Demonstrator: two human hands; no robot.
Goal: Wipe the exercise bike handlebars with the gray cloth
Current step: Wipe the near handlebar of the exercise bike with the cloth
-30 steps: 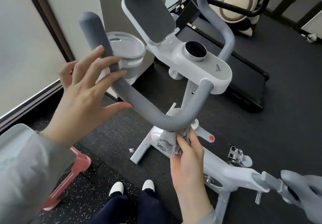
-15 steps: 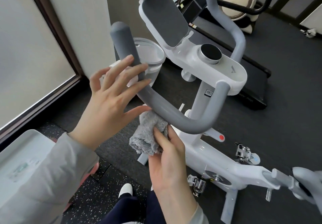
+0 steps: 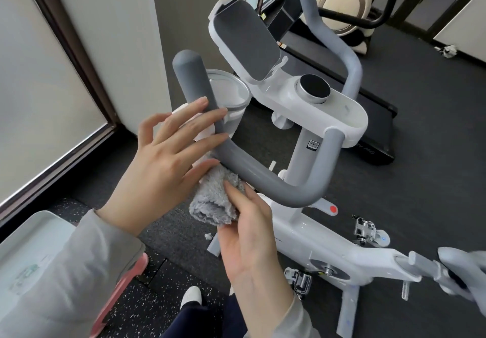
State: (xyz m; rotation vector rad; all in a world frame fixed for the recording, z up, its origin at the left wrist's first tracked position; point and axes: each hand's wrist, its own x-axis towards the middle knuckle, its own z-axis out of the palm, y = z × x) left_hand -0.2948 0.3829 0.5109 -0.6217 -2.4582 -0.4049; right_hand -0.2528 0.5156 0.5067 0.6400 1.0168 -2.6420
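Note:
The white exercise bike has a grey padded handlebar [image 3: 265,179] that curves in a U from an upright left end to the console. My right hand [image 3: 249,235] grips the fluffy gray cloth [image 3: 214,200] and presses it against the underside of the bar's left bend. My left hand [image 3: 168,158] rests with spread fingers against the upright left part of the bar, holding nothing. The far handlebar arm [image 3: 339,45] rises behind the console.
The console's tablet holder [image 3: 244,37] and round knob [image 3: 315,89] sit above the bar. A white bucket [image 3: 231,98] stands behind the left grip. A treadmill [image 3: 376,127] lies beyond. A white and pink object [image 3: 34,253] is at lower left. The saddle [image 3: 462,266] is at right.
My right hand has slid the cloth leftward along the bar's underside, from the bottom of the U to the left bend. The view has shifted so the bike sits further right.

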